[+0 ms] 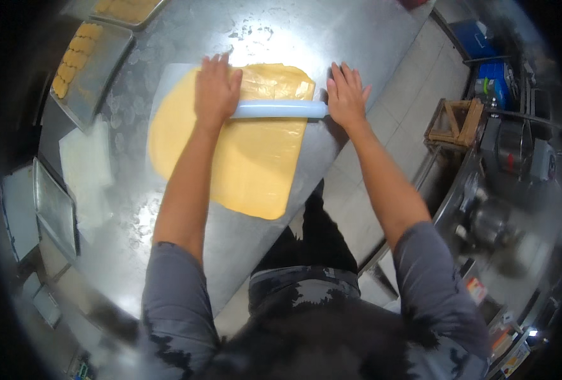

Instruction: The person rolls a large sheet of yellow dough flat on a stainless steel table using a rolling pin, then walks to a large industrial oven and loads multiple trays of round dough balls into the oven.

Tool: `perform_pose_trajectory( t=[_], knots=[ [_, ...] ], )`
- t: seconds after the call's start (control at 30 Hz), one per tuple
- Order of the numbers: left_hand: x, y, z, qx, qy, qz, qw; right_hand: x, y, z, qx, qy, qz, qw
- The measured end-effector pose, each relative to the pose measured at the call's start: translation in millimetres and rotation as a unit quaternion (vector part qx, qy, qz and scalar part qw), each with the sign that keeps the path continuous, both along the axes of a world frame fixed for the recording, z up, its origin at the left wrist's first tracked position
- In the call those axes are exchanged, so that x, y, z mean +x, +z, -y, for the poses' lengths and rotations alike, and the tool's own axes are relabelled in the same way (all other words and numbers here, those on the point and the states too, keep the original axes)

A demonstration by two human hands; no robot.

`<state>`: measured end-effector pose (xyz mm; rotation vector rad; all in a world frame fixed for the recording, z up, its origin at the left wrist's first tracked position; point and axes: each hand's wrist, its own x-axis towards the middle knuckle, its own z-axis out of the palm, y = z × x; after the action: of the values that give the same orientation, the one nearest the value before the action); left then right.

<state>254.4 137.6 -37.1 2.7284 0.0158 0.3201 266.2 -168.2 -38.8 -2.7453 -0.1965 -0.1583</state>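
A pale blue rolling pin (279,109) lies across a flat sheet of yellow dough (257,161), whose upper part is glossy and creased. My left hand (217,90) is flat over the pin's left part, fingers stretched forward past it, and hides that end. At the right end of the pin, just beyond the dough's edge, rests the palm of my right hand (347,95). Its fingers are extended, not wrapped around the pin. Under the dough's left side shows a thin, translucent sheet (167,78) on the metal table (243,256).
At the upper left, a metal tray (98,61) holds a row of shaped dough pieces (76,59); another filled tray (141,16) stands beyond. Whitish sheets (86,171) lie near an inclined metal tray (55,209). A wooden crate (454,122) stands right, across the tiled floor (404,99).
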Motion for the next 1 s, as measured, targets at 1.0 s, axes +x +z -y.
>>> perform_pose_trajectory(
  t=[1.0],
  knots=[
    [-241.8, 31.7, -14.1, -0.039, -0.176, -0.067, 0.981, -246.8, 32.8, 38.6, -0.001, 0.096, -0.043, 0.994]
  ],
)
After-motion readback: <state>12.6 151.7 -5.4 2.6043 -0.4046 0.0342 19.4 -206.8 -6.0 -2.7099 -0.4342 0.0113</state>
